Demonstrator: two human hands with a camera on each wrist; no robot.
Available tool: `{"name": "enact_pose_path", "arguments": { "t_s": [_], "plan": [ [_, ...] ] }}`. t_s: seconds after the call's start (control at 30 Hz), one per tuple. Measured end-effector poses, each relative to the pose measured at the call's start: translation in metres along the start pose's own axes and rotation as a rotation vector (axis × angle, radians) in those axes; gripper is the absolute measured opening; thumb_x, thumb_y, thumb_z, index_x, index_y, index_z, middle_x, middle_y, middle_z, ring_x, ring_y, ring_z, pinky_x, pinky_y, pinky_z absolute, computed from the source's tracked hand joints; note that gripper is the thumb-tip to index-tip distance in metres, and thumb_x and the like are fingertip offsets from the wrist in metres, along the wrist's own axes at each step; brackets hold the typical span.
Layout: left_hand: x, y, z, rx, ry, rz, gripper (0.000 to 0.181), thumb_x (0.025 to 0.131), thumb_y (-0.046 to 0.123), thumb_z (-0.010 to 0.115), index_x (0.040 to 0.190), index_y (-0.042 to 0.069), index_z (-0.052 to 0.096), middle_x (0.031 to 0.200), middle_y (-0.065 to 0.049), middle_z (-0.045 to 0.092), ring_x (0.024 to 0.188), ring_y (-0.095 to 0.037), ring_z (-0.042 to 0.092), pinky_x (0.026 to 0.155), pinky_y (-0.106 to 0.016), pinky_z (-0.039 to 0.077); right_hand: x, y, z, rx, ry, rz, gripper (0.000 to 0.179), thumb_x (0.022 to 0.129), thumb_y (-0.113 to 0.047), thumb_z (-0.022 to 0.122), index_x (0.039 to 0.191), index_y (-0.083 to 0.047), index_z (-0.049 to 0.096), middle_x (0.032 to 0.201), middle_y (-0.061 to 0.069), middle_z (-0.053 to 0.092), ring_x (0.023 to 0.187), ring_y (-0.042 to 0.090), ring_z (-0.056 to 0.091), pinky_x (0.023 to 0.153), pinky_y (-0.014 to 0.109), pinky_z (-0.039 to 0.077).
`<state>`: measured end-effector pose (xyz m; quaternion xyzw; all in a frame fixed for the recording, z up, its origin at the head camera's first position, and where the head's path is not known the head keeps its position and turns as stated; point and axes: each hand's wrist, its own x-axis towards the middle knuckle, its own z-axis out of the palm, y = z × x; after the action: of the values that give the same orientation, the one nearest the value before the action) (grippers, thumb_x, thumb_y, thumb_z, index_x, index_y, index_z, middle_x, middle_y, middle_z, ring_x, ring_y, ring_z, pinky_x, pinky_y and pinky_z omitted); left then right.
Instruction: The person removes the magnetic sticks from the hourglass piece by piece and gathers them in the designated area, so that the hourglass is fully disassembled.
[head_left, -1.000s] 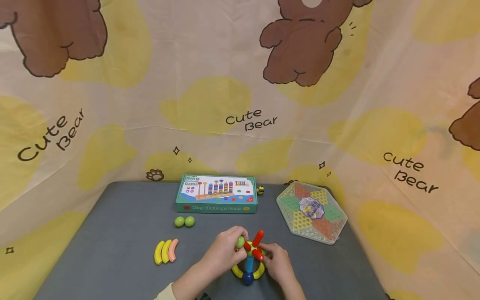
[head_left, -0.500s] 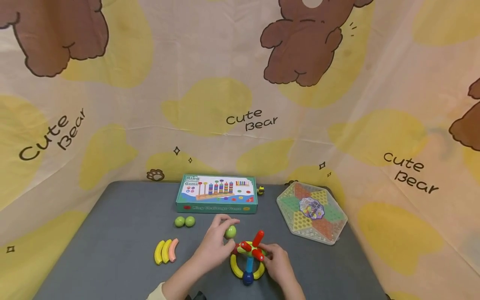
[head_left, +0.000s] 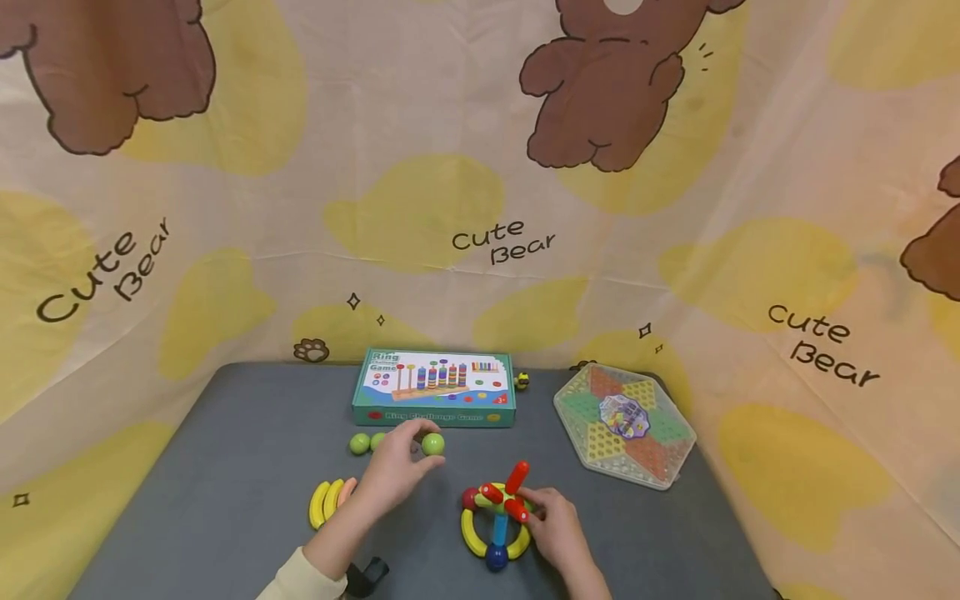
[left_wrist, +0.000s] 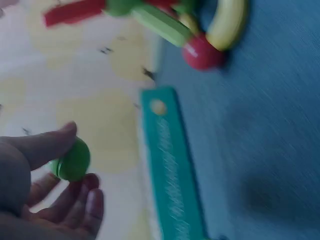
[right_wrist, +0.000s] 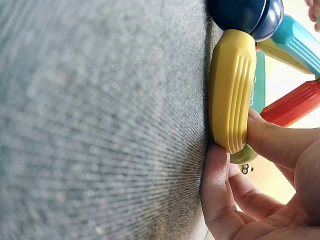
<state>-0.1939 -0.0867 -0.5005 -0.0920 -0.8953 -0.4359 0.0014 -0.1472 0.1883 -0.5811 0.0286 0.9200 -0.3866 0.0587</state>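
Observation:
My left hand (head_left: pixel 390 471) pinches a green ball (head_left: pixel 432 444) between thumb and fingers, raised over the table left of a magnetic stick-and-ball model. That ball (left_wrist: pixel 75 160) also shows in the left wrist view. The model has a ring of curved yellow sticks (head_left: pixel 471 535), a dark blue ball (head_left: pixel 496 557) in front, a red ball (head_left: pixel 469 498) at left, a light blue stick (head_left: pixel 500 528) and red sticks (head_left: pixel 517 477) jutting out on top. On its right side my right hand (head_left: pixel 558 525) grips it where a yellow stick (right_wrist: pixel 232 90) meets a green ball (right_wrist: pixel 243 154).
Two more green balls (head_left: pixel 359 444) lie left of my left hand, one partly covered. Yellow curved sticks (head_left: pixel 318 505) and a pink one (head_left: pixel 347 491) lie behind the forearm. A ring game box (head_left: pixel 433 415) and a hexagonal board (head_left: pixel 624 425) stand farther back.
My left hand has drawn the green ball off the model's upper left and carried it left and away. My right hand has stayed at the model.

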Motion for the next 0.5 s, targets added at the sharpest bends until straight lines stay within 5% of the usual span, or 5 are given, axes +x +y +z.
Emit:
{"name": "enact_pose_path", "arguments": {
  "t_s": [0.23, 0.5],
  "plan": [
    [0.022, -0.051, -0.005, 0.236, 0.115, 0.100, 0.038, 0.077, 0.016, 0.089, 0.112, 0.011, 0.074, 0.114, -0.005, 0.069, 0.110, -0.029, 0.059, 0.093, -0.052, 0.049, 0.000, -0.001, 0.000, 0.002, 0.013, -0.030, 0.035, 0.087, -0.001, 0.075, 0.120, -0.011, 0.075, 0.106, 0.008, 0.068, 0.076, 0.013, 0.057, 0.061, 0.025, 0.049],
    [0.032, -0.083, -0.006, 0.269, 0.108, 0.074, 0.037, 0.077, 0.017, 0.089, 0.110, 0.011, 0.073, 0.110, -0.006, 0.072, 0.115, -0.033, 0.055, 0.097, -0.057, 0.041, -0.001, -0.003, -0.001, 0.004, 0.002, -0.014, 0.034, 0.088, -0.002, 0.075, 0.121, -0.011, 0.075, 0.106, 0.007, 0.068, 0.076, 0.013, 0.055, 0.060, 0.025, 0.048]
  ]
}}
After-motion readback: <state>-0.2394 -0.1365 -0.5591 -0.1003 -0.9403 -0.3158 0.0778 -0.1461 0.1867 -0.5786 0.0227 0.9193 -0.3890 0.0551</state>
